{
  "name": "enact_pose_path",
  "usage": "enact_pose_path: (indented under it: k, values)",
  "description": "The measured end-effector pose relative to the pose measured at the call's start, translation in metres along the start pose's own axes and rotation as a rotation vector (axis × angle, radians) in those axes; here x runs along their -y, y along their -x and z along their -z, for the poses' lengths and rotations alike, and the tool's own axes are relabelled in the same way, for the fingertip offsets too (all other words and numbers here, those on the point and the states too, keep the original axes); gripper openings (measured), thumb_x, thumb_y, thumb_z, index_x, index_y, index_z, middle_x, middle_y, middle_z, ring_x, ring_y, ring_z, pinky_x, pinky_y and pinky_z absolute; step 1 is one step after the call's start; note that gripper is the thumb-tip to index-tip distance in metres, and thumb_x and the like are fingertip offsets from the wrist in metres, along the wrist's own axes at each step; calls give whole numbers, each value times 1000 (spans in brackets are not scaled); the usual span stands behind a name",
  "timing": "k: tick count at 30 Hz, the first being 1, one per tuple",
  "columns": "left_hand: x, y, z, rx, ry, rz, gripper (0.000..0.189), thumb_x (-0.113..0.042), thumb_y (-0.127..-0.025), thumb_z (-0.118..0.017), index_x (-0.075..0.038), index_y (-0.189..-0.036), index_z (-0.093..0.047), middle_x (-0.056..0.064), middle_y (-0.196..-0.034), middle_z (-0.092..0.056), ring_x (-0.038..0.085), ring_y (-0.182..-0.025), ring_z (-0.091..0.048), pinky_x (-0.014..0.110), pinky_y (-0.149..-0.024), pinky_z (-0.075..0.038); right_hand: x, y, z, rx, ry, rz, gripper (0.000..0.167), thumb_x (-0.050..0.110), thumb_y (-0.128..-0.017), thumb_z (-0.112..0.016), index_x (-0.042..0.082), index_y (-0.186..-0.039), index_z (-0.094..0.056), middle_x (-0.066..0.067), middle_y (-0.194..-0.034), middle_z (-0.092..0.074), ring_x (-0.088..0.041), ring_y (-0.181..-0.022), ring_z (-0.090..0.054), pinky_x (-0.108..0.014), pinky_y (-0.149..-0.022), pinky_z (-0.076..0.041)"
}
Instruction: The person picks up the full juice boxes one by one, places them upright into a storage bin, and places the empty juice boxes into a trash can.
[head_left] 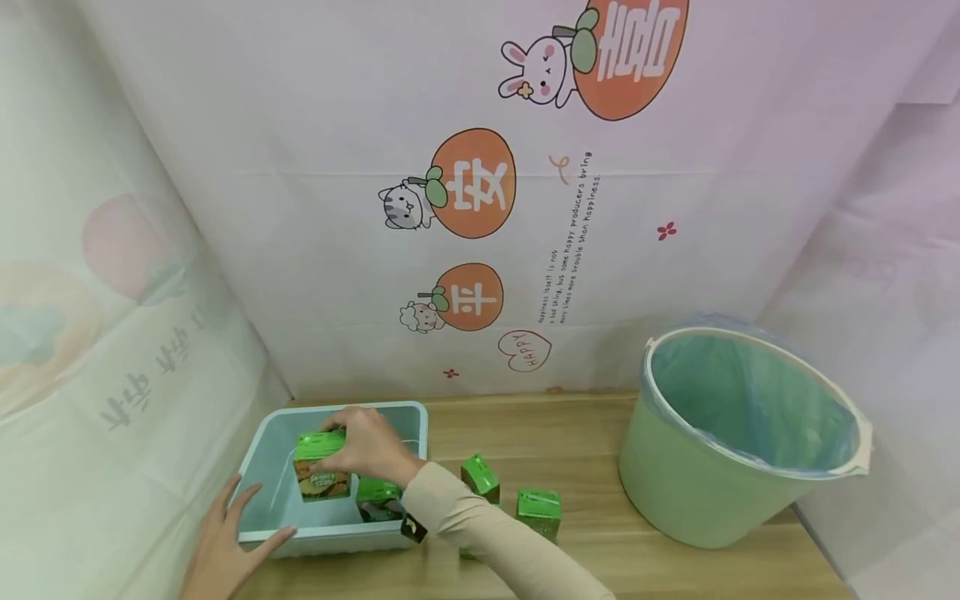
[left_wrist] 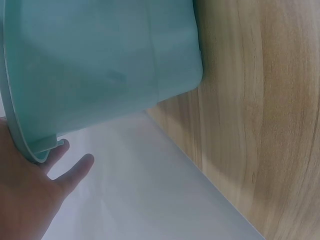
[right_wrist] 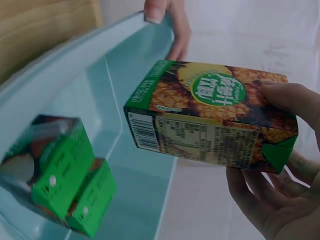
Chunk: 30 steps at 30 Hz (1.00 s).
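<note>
My right hand [head_left: 371, 446] holds a green-topped juice box [head_left: 324, 483] with pineapple pictures, gripped at one end between thumb and fingers in the right wrist view. It hangs over a light blue-green plastic basin [head_left: 330, 543]. Inside the basin, two more juice boxes [right_wrist: 62, 170] lie side by side, their green ends facing the camera. My left hand [head_left: 217, 542] rests at the basin's near left corner, fingers and thumb spread along the rim. The left wrist view shows that hand [left_wrist: 30, 190] just beside the rim, with the basin's outer wall filling the upper left.
On the wooden table [head_left: 585, 454], several juice boxes [head_left: 538, 510] stand right of the basin, partly behind my right sleeve [head_left: 487, 529]. A green bucket [head_left: 675, 475] lined with a clear bag stands farther right. Printed white cloth [head_left: 337, 275] hangs behind and at both sides.
</note>
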<state>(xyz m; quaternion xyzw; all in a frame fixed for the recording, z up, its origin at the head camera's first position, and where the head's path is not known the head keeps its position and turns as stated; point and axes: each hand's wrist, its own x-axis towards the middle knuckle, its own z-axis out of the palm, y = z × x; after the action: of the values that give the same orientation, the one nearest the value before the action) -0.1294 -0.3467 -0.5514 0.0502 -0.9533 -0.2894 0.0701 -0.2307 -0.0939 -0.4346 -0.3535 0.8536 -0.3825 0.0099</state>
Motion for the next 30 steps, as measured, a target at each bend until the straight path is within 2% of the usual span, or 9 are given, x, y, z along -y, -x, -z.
enact_pose_path:
  k: [7,14,17,22,27,30]
  values:
    - [1,1,-2,-20,0,-40,95,-52,-89,-83,6,-152,-43,36,-166,-16,69,-139,-25,87,-97,-33,0,-3,-33,-5,77,-51,44,32,-81,-95,14,-118,-79,11,-110,-73,7,-82,-56,-7,-67,-45]
    - [2,3,-1,-41,5,-44,91,-48,-89,-83,5,-151,-43,35,-165,-17,69,-139,-26,87,-95,-34,-9,-3,-59,24,149,-23,41,34,-82,-95,17,-117,-80,9,-118,-73,2,-99,-65,-9,-77,-50]
    - [3,3,-3,-63,-3,-74,90,-47,-88,-85,6,-149,-45,35,-164,-20,69,-137,-28,87,-94,-35,-12,-2,-67,49,164,-33,39,29,-80,-96,17,-114,-80,9,-115,-73,3,-92,-64,-9,-74,-50]
    - [4,4,-6,-85,-10,-91,89,-46,-87,-86,5,-148,-47,33,-164,-22,66,-138,-30,84,-93,-38,-16,-3,-76,104,255,-44,39,29,-78,-98,17,-110,-79,12,-101,-72,5,-76,-58,-9,-64,-46]
    - [5,4,-6,-103,-5,-106,87,-46,-88,-85,4,-148,-47,33,-164,-23,66,-138,-31,84,-91,-39,-23,-1,-85,121,311,-48,38,32,-77,-98,16,-105,-78,11,-96,-71,2,-77,-61,-10,-63,-47]
    - [6,5,-6,-117,-4,-117,87,-45,-87,-86,4,-147,-48,33,-164,-24,65,-138,-32,84,-91,-40,-27,0,-90,124,356,-16,38,33,-76,-99,15,-103,-79,10,-93,-72,0,-76,-62,-10,-64,-48]
